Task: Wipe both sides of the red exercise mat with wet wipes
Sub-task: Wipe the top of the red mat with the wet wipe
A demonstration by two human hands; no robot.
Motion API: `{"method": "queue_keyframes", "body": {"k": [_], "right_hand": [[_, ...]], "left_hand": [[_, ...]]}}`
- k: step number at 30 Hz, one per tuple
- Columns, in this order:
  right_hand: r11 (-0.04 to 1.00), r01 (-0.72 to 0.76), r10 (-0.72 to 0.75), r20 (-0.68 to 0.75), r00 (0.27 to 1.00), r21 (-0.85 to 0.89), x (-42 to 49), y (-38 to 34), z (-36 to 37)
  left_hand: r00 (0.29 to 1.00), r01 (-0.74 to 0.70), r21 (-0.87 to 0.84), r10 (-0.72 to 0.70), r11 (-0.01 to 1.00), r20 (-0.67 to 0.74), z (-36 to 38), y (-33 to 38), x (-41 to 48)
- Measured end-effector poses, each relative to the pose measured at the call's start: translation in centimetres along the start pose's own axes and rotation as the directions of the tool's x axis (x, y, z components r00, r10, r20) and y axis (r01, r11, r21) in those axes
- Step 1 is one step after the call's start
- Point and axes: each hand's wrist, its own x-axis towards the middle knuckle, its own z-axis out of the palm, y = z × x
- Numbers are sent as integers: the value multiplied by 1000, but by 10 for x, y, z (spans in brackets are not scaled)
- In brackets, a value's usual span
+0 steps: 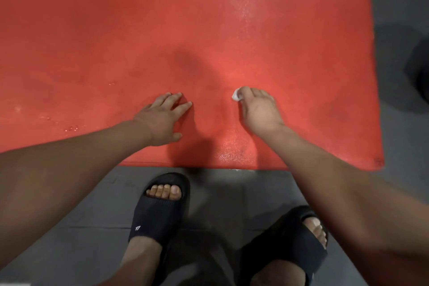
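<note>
The red exercise mat (116, 42) lies flat on the grey floor and fills the upper half of the view. Its right end and near edge are visible; the left end runs out of frame. My left hand (163, 118) rests on the mat with fingers spread and straight, near the front edge. My right hand (261, 110) presses down on the mat a little to the right, fingers curled over a small white wet wipe (236, 95) that peeks out at the fingertips. Wet sheen shows on the mat near my right hand and further up.
Grey floor tiles (69, 204) run along the mat's near edge. My two feet in black slides (155, 213) stand just in front of the mat. A dark round object (420, 69) sits at the right edge of view, beyond the mat's end.
</note>
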Motion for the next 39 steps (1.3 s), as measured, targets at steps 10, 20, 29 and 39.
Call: {"method": "queue_keyframes", "body": {"k": [10, 20, 29, 39], "right_hand": [[945, 321, -326, 147, 934, 58, -24, -62, 35], [974, 180, -177, 32, 984, -135, 23, -2, 10], [934, 355, -347, 146, 927, -36, 2, -81, 37], [956, 82, -92, -22, 996, -282, 59, -38, 15]], "left_hand": [[1000, 27, -91, -28, 996, -7, 33, -17, -31], [993, 13, -114, -25, 993, -112, 28, -24, -24], [985, 18, -113, -37, 993, -168, 24, -40, -21], [989, -23, -81, 10, 996, -146, 26, -48, -21]]}}
